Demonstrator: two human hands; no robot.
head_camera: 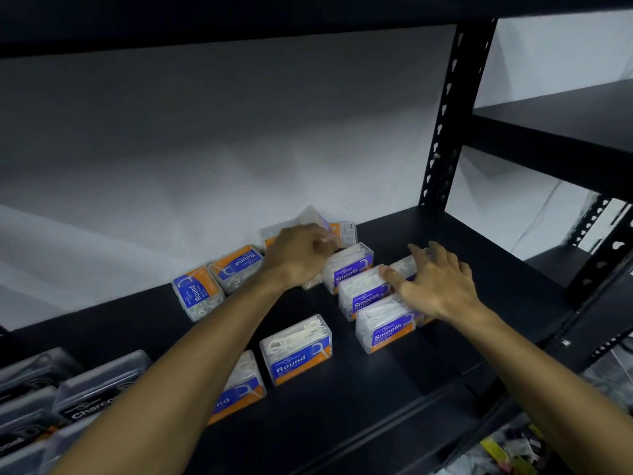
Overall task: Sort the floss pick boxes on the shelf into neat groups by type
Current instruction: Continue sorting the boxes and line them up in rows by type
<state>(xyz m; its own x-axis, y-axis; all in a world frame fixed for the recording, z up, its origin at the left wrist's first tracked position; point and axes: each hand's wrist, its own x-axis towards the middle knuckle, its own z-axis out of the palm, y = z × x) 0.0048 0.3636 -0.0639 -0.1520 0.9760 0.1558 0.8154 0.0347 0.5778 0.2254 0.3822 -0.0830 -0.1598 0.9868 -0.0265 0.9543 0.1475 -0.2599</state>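
Sorting floss pick boxes on the black shelf.
Left hand clamping a tilted box near the wall; right hand lying spread over the Smooth boxes.

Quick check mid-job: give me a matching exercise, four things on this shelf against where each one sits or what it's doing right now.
Things:
1. Round box
2. Charcoal boxes
3. left hand
4. right hand

Places/states:
A. resting on the row of Smooth boxes
B. front of the shelf, standing alone between the arms
C. near the back wall, gripping a tilted box
D. far left front corner

Pairs: 1-B, 2-D, 3-C, 4-A
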